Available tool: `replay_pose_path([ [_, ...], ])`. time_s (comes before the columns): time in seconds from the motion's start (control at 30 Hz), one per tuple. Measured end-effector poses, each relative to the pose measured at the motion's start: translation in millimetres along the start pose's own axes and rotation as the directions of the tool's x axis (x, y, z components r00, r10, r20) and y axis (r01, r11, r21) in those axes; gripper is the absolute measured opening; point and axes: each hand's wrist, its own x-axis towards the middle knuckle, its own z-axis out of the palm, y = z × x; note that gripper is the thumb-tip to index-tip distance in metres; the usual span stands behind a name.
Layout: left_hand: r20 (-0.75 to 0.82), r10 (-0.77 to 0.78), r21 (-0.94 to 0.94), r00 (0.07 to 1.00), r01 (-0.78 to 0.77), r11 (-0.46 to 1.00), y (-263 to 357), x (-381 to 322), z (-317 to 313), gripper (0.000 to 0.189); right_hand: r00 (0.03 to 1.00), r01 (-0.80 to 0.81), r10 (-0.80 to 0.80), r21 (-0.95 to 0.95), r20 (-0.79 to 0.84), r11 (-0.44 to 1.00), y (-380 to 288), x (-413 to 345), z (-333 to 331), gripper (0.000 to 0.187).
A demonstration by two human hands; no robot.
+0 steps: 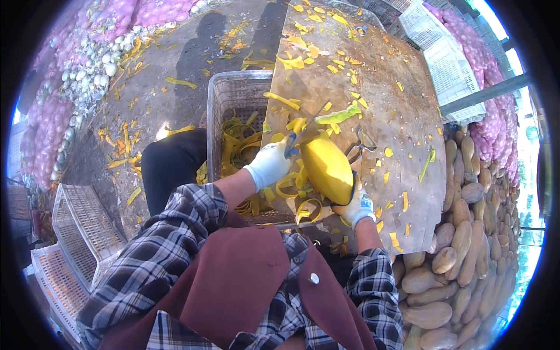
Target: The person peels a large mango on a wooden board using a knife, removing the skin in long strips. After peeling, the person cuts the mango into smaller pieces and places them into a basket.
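Observation:
A peeled yellow squash (327, 168) rests on the wooden board (411, 175) in front of me. My right hand (356, 206), in a white glove with a dark blue coating, grips its near right end. My left hand (270, 161), gloved alike, is closed around a knife (314, 119) at the squash's far left end. The thin blade points away from me; the handle is mostly hidden by the fingers. A yellow cut piece (297, 125) is beside the blade. Just right of the squash lies a metal peeler (362, 142). Curled peel (302, 177) lies between the squash and my left hand.
A plastic crate (212, 109) holding peel strips stands under the board's left edge. Unpeeled squashes (459, 240) are piled at right. Empty crates (87, 232) stand at lower left. Onions (94, 78) and pink net sacks (48, 135) line the far left. Peel scraps litter the floor.

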Motion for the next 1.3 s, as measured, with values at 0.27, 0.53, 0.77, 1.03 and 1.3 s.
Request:
replay_pose_path([
  [0.27, 0.033, 0.072, 0.085, 0.997, -0.075, 0.994, 15, -59, -9, 0.056, 0.991, 0.076, -0.097, 0.206, 0.093, 0.976, 22, 15, -13, 0.100],
  [0.53, 0.118, 0.092, 0.243, 0.989, -0.119, 0.963, 13, -76, 13, 0.061, 0.986, 0.079, -0.116, 0.281, 0.117, 0.957, 20, 19, -14, 0.103],
  [0.77, -0.018, -0.151, -0.076, 0.988, 0.150, 0.986, -4, 7, 29, 0.038, 0.987, 0.096, -0.125, 0.241, 0.105, 0.966, 24, 24, -10, 0.102],
  [1.03, 0.109, -0.239, -0.497, 0.965, 0.261, 0.827, 9, -67, 17, 0.053, 0.979, 0.068, -0.119, 0.285, 0.163, 0.956, 37, 35, -3, 0.105],
  [1.3, 0.126, -0.169, -0.327, 0.978, 0.202, 0.923, 15, -57, 27, 0.047, 0.989, 0.039, -0.081, 0.311, 0.123, 0.950, 42, 34, 1, 0.110],
])
